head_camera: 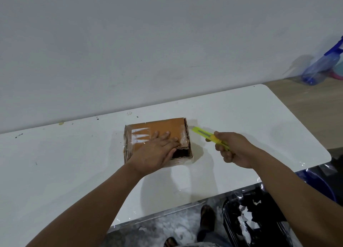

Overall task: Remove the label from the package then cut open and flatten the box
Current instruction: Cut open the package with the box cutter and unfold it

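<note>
Head view: white table (55,163) by wall; left hand (156,150) flat on box (167,128), right hand (235,150) gripping cutter (204,133).

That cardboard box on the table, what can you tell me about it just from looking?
The cardboard box is a shallow brown carton lying flat on the white table, wrapped in shiny clear tape. White label remnants cling to its top. Its near right corner gapes dark. The left hand presses flat on it; the yellow cutter in the right hand points at its right edge.

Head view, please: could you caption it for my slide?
Left hand pins the cardboard box while right hand aims a yellow cutter.
</note>
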`<state>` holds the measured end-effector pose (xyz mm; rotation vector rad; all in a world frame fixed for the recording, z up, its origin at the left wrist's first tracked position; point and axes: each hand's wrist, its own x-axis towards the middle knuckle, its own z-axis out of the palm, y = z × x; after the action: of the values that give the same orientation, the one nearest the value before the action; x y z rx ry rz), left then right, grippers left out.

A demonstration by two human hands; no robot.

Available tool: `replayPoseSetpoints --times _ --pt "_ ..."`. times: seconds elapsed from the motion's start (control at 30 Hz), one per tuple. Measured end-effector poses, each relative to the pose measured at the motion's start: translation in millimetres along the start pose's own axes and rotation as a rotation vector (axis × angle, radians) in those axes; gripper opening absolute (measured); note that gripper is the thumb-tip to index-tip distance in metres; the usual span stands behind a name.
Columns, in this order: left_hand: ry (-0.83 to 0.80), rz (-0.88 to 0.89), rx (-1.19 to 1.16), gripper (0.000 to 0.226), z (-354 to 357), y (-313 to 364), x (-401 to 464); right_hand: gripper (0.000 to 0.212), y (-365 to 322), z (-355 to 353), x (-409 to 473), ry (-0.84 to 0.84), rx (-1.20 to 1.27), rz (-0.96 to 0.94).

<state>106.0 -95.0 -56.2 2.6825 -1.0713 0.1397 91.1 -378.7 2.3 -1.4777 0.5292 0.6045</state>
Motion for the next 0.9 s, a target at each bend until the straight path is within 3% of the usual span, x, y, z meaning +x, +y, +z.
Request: replayPoseSetpoints --times 0.1,0.2,0.4,0.6,0.9 --pt "-0.033 0.002 -0.001 0.067 -0.4 0.1 -0.6 0.029 -5.9 -10.0 2.4 0.028 0.441 0.036" --pt "-0.067 -0.004 -0.033 0.068 -3.3 0.0 -0.2 0.028 -7.5 -16.4 5.8 0.100 0.504 0.017" --pt "-0.089 -0.008 0.043 0.072 -5.2 -2.3 1.6 0.025 13.5 -0.7 0.3 0.153 0.340 -0.009" --pt "-0.216 -0.047 0.145 0.092 -17.5 5.4 3.8 0.014 45.0 22.3 -19.3 0.200 -0.034 -0.267" --pt "-0.271 -0.091 0.198 0.079 -7.8 3.6 -9.8 0.014 110.5 20.6 -47.1 0.266 -0.477 -0.547"
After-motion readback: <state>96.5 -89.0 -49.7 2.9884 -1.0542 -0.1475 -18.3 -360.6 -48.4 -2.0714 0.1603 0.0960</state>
